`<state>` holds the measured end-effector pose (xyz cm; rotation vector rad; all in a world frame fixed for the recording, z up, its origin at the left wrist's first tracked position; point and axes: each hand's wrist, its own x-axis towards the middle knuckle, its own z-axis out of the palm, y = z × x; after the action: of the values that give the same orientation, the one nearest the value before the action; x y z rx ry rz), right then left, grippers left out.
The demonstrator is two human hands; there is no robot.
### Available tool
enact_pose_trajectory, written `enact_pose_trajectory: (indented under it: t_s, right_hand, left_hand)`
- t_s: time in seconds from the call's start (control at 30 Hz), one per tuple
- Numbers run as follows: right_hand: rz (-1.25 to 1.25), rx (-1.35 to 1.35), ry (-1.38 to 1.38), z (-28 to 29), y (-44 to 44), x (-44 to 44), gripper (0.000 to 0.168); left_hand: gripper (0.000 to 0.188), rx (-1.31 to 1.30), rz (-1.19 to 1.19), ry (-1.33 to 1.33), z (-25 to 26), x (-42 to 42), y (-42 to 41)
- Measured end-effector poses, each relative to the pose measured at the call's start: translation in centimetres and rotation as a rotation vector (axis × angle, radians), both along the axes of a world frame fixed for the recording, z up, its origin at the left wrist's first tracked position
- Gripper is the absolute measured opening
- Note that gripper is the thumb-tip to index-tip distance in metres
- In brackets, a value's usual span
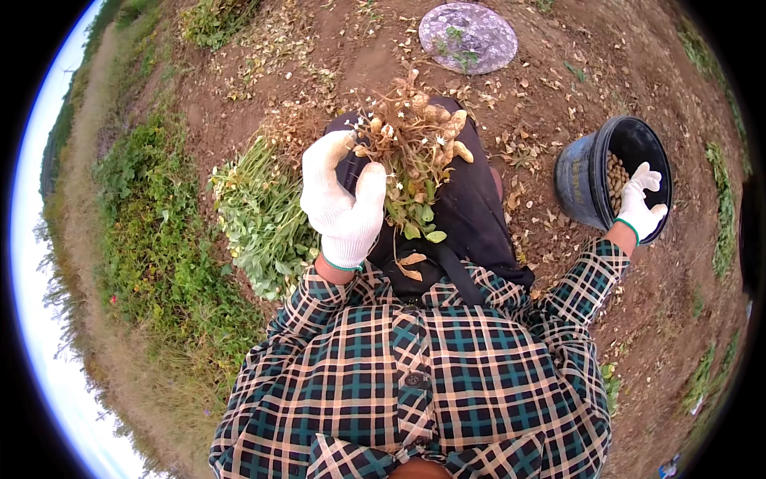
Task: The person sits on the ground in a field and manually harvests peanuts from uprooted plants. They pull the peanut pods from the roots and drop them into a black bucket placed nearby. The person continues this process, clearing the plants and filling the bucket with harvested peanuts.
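Observation:
My left hand (342,197), in a white knit glove, is at the left edge of an uprooted peanut plant (413,129) lying across my lap. Its thumb and fingers are curved apart, with dark trousers visible through the gap; the fingertips are right by the roots. Pale pods (453,124) cluster among those brown roots, while green leaves (422,209) hang towards my waist. Over at the right, my right hand (639,202), gloved too, is at the mouth of a black bucket (583,173), fingers spread. Loose peanuts (616,176) lie inside the bucket, partly hidden by that hand.
A heap of pulled green plants (263,209) lies beside my left leg. Ahead on the brown soil sits a round, flower-patterned purplish item (468,37). Dry leaves are scattered around. Low green vegetation (161,233) grows at the left, and more plants (218,21) lie far ahead.

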<state>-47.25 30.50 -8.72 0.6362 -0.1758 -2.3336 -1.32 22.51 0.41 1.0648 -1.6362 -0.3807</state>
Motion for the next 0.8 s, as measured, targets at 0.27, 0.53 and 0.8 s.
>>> enact_pose_trajectory:
  t_s: [0.27,0.53,0.8]
  right_hand:
    - [0.661,-0.122,0.485,-0.6,-3.8,13.4,0.043]
    - [0.754,-0.107,0.580,0.7,-3.8,17.1,0.043]
    - [0.807,-0.053,0.559,0.3,-3.0,18.5,0.042]
  left_hand:
    - [0.031,0.481,-0.263,-0.215,3.0,-1.0,2.6]
    - [0.059,0.857,-0.322,0.336,1.1,-1.9,4.0]
    - [0.043,0.881,-0.305,0.479,0.2,-2.9,1.8]
